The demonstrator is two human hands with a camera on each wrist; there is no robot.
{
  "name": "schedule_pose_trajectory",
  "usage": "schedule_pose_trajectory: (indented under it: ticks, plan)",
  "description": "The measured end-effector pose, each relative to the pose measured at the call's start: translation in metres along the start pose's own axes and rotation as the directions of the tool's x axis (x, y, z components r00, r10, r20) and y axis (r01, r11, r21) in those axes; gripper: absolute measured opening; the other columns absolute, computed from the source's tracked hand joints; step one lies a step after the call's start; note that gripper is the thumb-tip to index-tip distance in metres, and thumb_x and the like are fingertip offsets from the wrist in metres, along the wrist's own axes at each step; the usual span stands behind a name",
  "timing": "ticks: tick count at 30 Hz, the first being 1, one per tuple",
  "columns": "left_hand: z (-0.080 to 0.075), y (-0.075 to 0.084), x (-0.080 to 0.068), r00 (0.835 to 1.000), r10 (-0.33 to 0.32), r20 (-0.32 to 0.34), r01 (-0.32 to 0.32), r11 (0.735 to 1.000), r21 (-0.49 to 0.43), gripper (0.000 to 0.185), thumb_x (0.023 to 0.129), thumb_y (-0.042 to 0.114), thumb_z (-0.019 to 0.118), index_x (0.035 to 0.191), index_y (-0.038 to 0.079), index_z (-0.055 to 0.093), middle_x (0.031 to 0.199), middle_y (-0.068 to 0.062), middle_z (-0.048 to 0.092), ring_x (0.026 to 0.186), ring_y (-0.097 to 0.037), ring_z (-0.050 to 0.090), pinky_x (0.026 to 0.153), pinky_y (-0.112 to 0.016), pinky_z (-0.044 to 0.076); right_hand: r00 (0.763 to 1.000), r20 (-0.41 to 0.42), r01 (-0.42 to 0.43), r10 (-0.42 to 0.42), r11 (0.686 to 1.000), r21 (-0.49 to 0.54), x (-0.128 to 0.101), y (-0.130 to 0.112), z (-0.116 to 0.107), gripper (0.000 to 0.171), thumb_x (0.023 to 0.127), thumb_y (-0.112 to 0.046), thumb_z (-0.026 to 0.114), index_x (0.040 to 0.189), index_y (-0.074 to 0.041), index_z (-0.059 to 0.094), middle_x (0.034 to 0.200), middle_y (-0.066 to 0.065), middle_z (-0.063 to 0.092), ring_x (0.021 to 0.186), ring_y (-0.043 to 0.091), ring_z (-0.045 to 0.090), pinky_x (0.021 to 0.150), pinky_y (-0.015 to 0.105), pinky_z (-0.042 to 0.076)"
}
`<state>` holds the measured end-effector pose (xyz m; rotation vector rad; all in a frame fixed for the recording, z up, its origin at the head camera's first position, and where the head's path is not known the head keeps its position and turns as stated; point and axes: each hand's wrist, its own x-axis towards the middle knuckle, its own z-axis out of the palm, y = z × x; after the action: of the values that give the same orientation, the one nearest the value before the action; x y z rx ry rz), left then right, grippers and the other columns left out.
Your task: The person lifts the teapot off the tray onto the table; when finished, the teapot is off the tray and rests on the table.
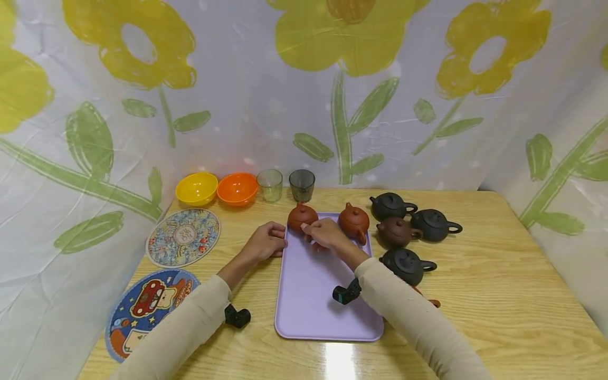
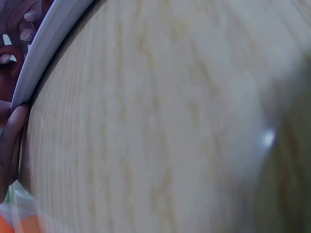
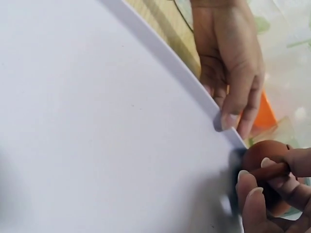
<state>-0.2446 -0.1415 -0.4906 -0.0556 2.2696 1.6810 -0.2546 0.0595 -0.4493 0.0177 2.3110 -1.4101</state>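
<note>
My right hand (image 1: 325, 232) pinches the handle of the small red-brown teapot (image 1: 301, 216), which sits at the far left corner of the lilac tray (image 1: 313, 295). My left hand (image 1: 266, 241) rests on the wooden table (image 1: 499, 285) with its fingertips curled against the tray's left edge near that corner. A second red-brown teapot (image 1: 353, 221) stands on the tray's far right corner, just beside my right hand.
</note>
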Motion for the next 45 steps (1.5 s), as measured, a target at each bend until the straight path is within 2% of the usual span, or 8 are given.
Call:
schedule_pose_trajectory:
  ticks: [6,12,17,23,28,31,35,45]
  plan:
    - [0.001,-0.002,-0.001,1.0,0.008,-0.013,-0.008,1.0,0.001,0.046,0.089,0.001,0.068,0.132,-0.003,0.052,0.119,-0.02,0.057,0.091,-0.018,0.064,0.07,-0.032,0.063,0.999,0.041,-0.012,0.012,1.0,0.012,-0.002,-0.001,-0.013,0.036,0.1,-0.032,0.061,0.09,0.002,0.069,0.08,0.005,0.063,0.069,0.017,0.065,0.062,0.029,0.057]
    - [0.001,0.0,-0.001,1.0,0.004,-0.011,-0.004,1.0,0.008,0.044,0.09,0.002,0.067,0.131,-0.002,0.053,0.119,-0.018,0.058,0.091,-0.018,0.064,0.071,-0.032,0.062,0.996,0.082,0.028,-0.028,1.0,-0.006,-0.008,-0.003,-0.03,0.037,0.099,-0.031,0.062,0.089,0.004,0.068,0.075,0.006,0.063,0.073,0.02,0.068,0.068,0.034,0.059]
    - [0.0,0.0,-0.001,1.0,0.01,-0.006,-0.01,1.0,0.013,0.044,0.091,0.002,0.067,0.132,-0.003,0.052,0.12,-0.02,0.058,0.091,-0.019,0.064,0.071,-0.031,0.062,0.992,0.121,0.042,-0.038,0.999,-0.031,-0.017,-0.006,-0.045,0.04,0.099,-0.034,0.062,0.095,0.006,0.067,0.086,0.01,0.065,0.082,0.023,0.07,0.078,0.04,0.059]
    - [-0.001,0.0,-0.001,1.0,0.001,-0.014,-0.001,1.0,0.014,0.044,0.09,0.001,0.067,0.131,-0.002,0.053,0.119,-0.019,0.058,0.091,-0.019,0.065,0.07,-0.031,0.062,0.988,0.138,0.073,-0.067,0.997,-0.039,-0.028,-0.008,-0.061,0.035,0.1,-0.035,0.06,0.086,-0.005,0.067,0.103,0.017,0.066,0.093,0.029,0.071,0.086,0.048,0.057]
    - [0.0,0.0,-0.001,1.0,-0.01,-0.016,0.01,1.0,0.013,0.044,0.089,0.002,0.068,0.131,0.0,0.054,0.118,-0.018,0.059,0.091,-0.02,0.065,0.07,-0.031,0.062,0.985,0.15,0.095,-0.088,0.995,-0.038,-0.036,-0.008,-0.075,0.032,0.099,-0.036,0.063,0.084,-0.008,0.069,0.104,0.016,0.066,0.09,0.028,0.069,0.083,0.047,0.058]
    - [0.0,0.001,-0.001,1.0,-0.008,-0.014,0.008,1.0,0.019,0.044,0.09,0.002,0.068,0.132,0.0,0.053,0.118,-0.018,0.058,0.093,-0.021,0.065,0.07,-0.031,0.062,0.981,0.164,0.113,-0.101,0.992,-0.064,-0.043,-0.007,-0.084,0.033,0.099,-0.038,0.063,0.085,-0.009,0.07,0.097,0.014,0.067,0.084,0.028,0.066,0.071,0.041,0.055]
    - [0.001,0.001,-0.001,1.0,-0.011,-0.015,0.011,0.999,0.032,0.044,0.091,0.004,0.067,0.132,0.001,0.053,0.119,-0.018,0.058,0.095,-0.022,0.065,0.072,-0.031,0.063,0.975,0.181,0.141,-0.127,0.988,-0.068,-0.053,-0.004,-0.096,0.034,0.099,-0.038,0.063,0.085,-0.008,0.071,0.093,0.014,0.068,0.085,0.033,0.064,0.068,0.035,0.053]
    - [0.0,-0.002,0.0,1.0,-0.002,-0.006,0.002,1.0,0.027,0.044,0.091,0.003,0.067,0.133,0.001,0.053,0.121,-0.018,0.057,0.097,-0.022,0.065,0.073,-0.031,0.063,0.973,0.165,0.177,-0.159,0.979,-0.101,-0.075,0.008,-0.12,0.038,0.099,-0.036,0.062,0.092,0.001,0.068,0.099,0.018,0.07,0.093,0.028,0.066,0.08,0.043,0.059]
